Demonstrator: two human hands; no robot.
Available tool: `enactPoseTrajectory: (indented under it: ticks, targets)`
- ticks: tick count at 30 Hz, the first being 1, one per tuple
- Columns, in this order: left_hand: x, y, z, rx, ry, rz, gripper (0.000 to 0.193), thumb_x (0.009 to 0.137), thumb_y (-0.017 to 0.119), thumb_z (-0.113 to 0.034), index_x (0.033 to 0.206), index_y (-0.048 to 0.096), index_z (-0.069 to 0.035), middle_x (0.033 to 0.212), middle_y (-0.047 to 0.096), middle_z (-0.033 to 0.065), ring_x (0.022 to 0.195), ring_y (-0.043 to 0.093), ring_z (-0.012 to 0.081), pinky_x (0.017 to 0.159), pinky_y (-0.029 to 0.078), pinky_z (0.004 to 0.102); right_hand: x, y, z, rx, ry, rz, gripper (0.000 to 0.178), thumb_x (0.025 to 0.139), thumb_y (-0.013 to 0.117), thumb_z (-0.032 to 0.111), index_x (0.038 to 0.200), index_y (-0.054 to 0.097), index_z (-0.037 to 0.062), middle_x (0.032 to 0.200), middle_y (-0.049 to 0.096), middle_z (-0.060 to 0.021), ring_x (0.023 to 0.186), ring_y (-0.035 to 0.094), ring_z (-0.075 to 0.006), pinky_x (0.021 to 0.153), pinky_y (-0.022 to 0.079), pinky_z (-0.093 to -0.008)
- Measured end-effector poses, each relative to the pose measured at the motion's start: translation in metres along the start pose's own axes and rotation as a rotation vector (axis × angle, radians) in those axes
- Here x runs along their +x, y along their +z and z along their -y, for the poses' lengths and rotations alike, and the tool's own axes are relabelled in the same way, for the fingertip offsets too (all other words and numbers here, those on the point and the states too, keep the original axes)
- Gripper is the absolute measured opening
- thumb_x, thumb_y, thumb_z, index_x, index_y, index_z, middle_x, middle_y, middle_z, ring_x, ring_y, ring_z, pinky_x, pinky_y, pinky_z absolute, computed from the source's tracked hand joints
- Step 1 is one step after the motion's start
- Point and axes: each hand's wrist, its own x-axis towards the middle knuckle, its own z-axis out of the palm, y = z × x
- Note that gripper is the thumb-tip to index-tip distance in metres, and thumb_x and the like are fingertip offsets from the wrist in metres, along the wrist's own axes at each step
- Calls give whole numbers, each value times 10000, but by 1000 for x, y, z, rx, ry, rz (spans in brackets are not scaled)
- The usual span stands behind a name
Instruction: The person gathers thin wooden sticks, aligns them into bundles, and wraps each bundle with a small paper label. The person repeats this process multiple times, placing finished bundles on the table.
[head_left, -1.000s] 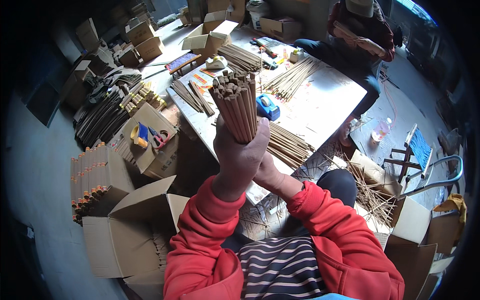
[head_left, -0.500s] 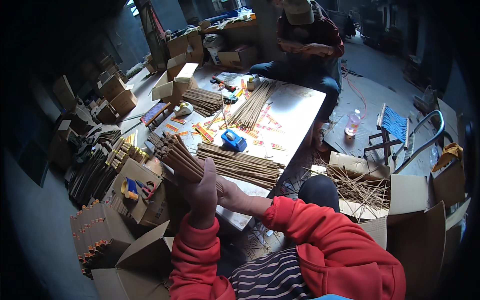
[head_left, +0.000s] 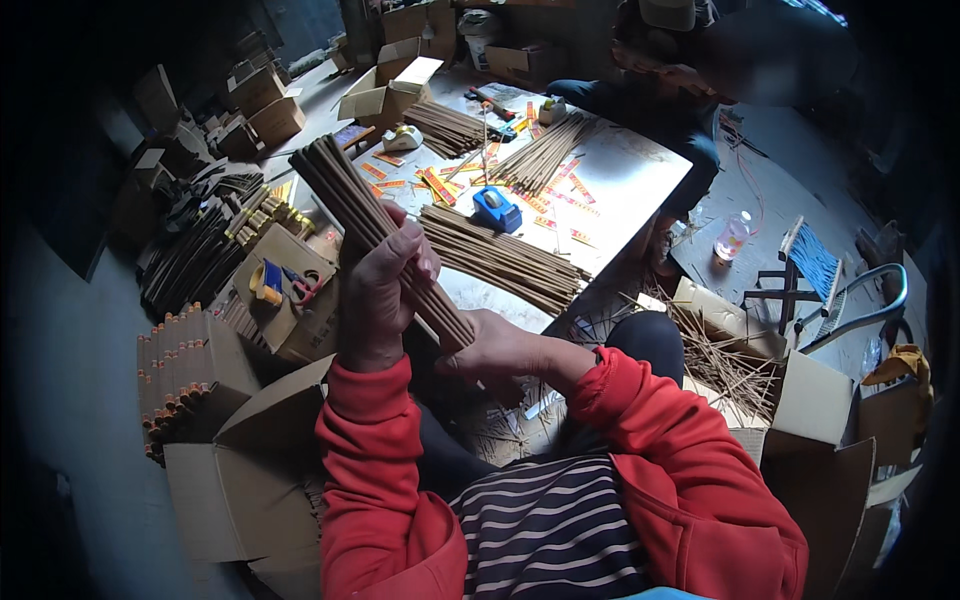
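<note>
A thick bundle of brown incense sticks (head_left: 345, 190) slants across in front of me, its upper end to the far left. My left hand (head_left: 378, 288) is wrapped round its middle, and my right hand (head_left: 488, 348) grips it lower down, near the bottom end. Beyond my hands, on the pale table (head_left: 655, 165), lies a row of loose sticks (head_left: 505, 258). A blue tape dispenser (head_left: 497, 210) stands behind that row. Farther back are a second pile of sticks (head_left: 547, 150), a white tape dispenser (head_left: 402, 138) and scattered red and yellow paper strips (head_left: 440, 186).
Left of me, a carton (head_left: 315, 325) carries tape and scissors (head_left: 303, 285); labelled bundles (head_left: 175, 385) are stacked beside it. An open carton (head_left: 815, 400) with loose sticks stands right. A person (head_left: 680, 65) sits across the table. A bottle (head_left: 733, 238) and blue-topped stool (head_left: 815, 262) stand right.
The bundle has come nearer and swung more upright, its lower end now showing below my right hand. My hands have moved apart along it. The view has shifted slightly.
</note>
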Motion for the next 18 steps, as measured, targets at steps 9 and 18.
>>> enactPoseTrajectory:
  ticks: [9, 18]
  targets:
    - [-37, -65, -2, 116, 100, -358, 122, 749, 619, -20, 767, 505, -61, 632, 461, 4, 522, 468, 109, 487, 413, 274, 4, 62, -69, -281, 94, -294, 317, 733, 641, 113, 996, 516, -13, 662, 567, -68, 498, 552, -133, 459, 464, -269]
    - [-16, -25, -20, 221, 389, -270, 170, 726, 596, 25, 815, 465, -36, 558, 496, 51, 441, 513, 138, 435, 456, 261, 31, 37, -58, -480, -235, -412, 234, 748, 598, 140, 909, 532, -17, 671, 599, -210, 626, 624, -342, 589, 485, -403]
